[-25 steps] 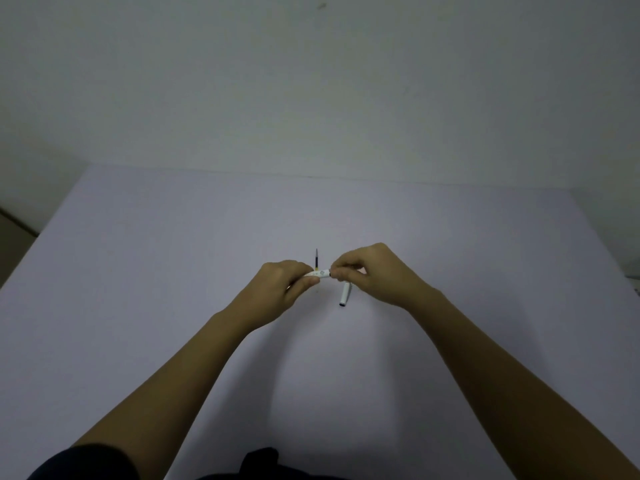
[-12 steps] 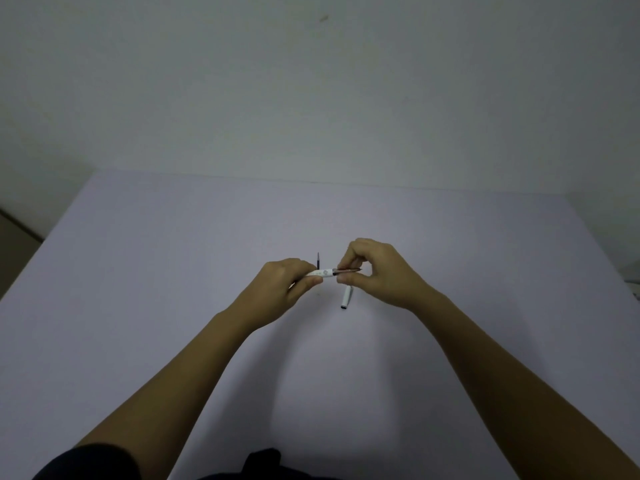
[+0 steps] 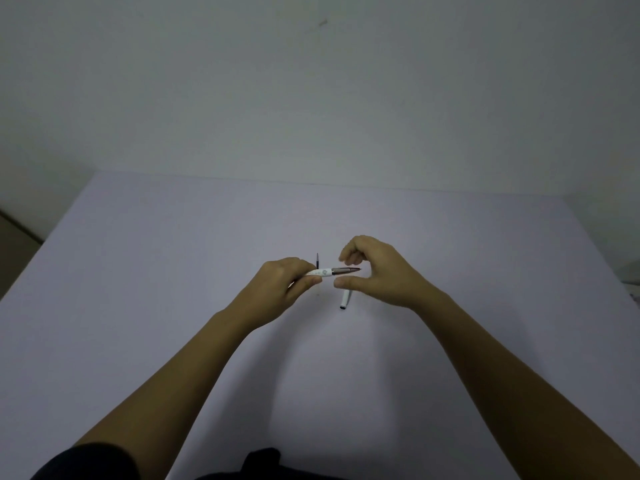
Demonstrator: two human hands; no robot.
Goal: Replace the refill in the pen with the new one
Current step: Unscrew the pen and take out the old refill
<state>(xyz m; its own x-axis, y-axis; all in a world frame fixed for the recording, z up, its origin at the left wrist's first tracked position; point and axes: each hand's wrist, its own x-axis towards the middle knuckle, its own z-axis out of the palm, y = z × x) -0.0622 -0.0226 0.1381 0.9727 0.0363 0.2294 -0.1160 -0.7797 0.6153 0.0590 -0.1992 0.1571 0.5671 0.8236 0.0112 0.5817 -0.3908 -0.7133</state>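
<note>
**Pen held steady for work at its tip end**

Nearest the camera, two bare forearms reach in from the 7 and 5 o'clock corners and meet over the middle of the lavender worktop (image 3: 173, 271). They converge there, I judge, so that both hands can work on one small object in clear view.

The left hand (image 3: 277, 289) has its grip clenched on the white barrel of the pen (image 3: 325, 272), holding it nearly level with the dark metal tip section pointing toward 3 o'clock. That orientation presents the working end to the other hand.

The right hand (image 3: 377, 271) curls in an open C around the tip: thumb just under it, forefinger just above, grip released and grasping nothing (whether a fingertip brushes the metal is too fine to tell). It looks poised to unscrew or tighten the tip section.

Just below the right thumb, at about 5 o'clock from the pen, the white cap (image 3: 345, 300) lies on the worktop, parked out of the way.

Farther off, at 12 o'clock from the left knuckles, a thin dark refill (image 3: 317, 260) lies on the worktop, within easy reach. Whether it is the old one or the new one I cannot tell.
</note>
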